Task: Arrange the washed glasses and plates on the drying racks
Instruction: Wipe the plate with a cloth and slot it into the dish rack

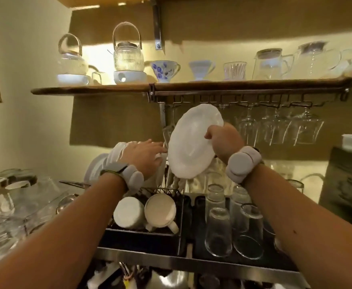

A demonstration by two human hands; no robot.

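My right hand [225,143] grips the right rim of a white scalloped plate [191,142], held tilted on edge above the back of the dish rack [141,236]. My left hand [144,156] rests flat against several white plates [100,163] standing upright in the rack's back row, fingers spread toward the held plate. In the rack's front lie two white mugs [145,212] on their sides. Right of them, several clear glasses [218,230] stand upside down on a dark tray [200,217].
Stemmed glasses [275,126] hang from a rail under a wooden shelf [108,88] that carries teapots, cups and jugs. Clear glass containers [14,205] crowd the left. A dark box [348,184] stands at the right. A metal ledge [150,256] runs along the front.
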